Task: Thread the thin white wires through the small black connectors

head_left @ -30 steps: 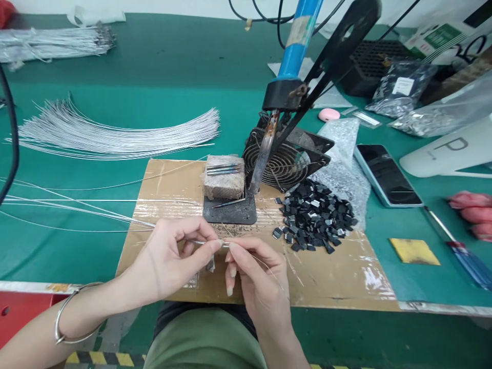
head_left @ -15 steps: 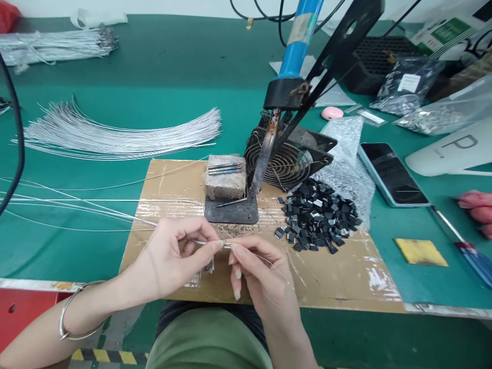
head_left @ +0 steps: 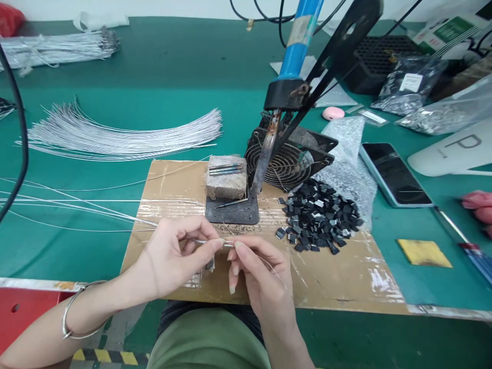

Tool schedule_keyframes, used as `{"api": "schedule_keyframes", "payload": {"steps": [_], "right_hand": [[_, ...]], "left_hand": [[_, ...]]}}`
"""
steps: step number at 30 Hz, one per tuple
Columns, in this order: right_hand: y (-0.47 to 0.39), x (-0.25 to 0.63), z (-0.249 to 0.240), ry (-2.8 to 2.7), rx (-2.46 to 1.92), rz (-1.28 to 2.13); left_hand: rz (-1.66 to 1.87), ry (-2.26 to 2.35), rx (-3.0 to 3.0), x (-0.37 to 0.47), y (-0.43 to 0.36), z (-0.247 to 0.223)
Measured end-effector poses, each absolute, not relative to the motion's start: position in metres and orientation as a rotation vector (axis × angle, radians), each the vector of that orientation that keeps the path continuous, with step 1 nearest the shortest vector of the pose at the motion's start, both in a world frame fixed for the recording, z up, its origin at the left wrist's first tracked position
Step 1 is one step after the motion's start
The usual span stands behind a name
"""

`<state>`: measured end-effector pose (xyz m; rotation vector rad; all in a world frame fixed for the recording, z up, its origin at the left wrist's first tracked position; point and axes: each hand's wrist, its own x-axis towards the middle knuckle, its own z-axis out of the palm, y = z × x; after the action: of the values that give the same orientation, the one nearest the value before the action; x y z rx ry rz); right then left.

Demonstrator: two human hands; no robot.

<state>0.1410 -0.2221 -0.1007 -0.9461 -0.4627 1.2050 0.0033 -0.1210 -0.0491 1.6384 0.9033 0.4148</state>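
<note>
On the green bench (head_left: 161, 66), the left hand (head_left: 175, 256) pinched thin wires (head_left: 96, 210) in its grip while the right hand (head_left: 257, 274) pinched their tip, steadying it over the cardboard (head_left: 346, 277).

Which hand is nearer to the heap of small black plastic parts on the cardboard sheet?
Right. The right hand is just left of and below the heap of small black plastic parts, apart from it. The left hand lies farther left, beyond the right hand.
</note>
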Motion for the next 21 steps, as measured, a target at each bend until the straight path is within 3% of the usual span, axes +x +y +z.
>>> {"api": "schedule_keyframes", "payload": {"steps": [11, 21], "right_hand": [[-0.2241, 0.1462, -0.1028, -0.606, -1.012, 1.127], [-0.2209, 0.1400, -0.0998, -0.406, -0.936, 1.211]], "left_hand": [[0.400, 0.888, 1.609, 0.0040, -0.1208, -0.0476], [0.450, 0.919, 1.622, 0.0044, -0.1225, -0.0461]]}}
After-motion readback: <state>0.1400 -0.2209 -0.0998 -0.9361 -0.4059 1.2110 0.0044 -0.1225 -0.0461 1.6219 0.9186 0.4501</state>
